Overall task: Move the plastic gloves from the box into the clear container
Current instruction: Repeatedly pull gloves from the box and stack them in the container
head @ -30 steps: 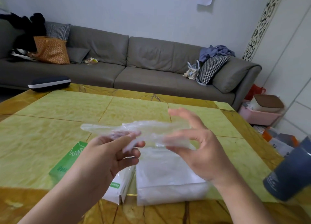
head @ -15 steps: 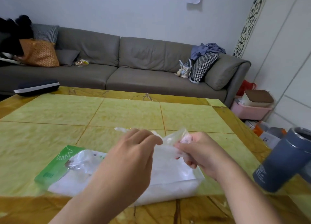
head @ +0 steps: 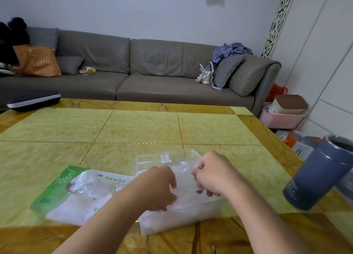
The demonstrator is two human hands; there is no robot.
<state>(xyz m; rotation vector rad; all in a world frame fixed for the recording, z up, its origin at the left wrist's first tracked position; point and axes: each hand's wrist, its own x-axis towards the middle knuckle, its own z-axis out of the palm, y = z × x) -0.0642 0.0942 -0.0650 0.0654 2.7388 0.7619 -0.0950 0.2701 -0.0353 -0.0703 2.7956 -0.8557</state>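
While both hands work over the clear container (head: 152, 161) near the table's (head: 133, 127) front edge, the left hand (head: 154, 189) and right hand (head: 214, 174) curl their fingers onto a plastic glove (head: 184, 181); the box (head: 76, 192) lies just left.

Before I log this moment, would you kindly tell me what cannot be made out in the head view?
- Clear plastic container: its contents and fill level are hidden by both hands and thin film.
- Left hand: fingertips curl out of sight, so its grip is uncertain.
- Right hand: it pinches thin plastic gloves; their number is unreadable.
- Green-and-white glove package: its print is too small, and the forearm covers its near corner.
- Dark blue tumbler: blurred, cut by the right edge.
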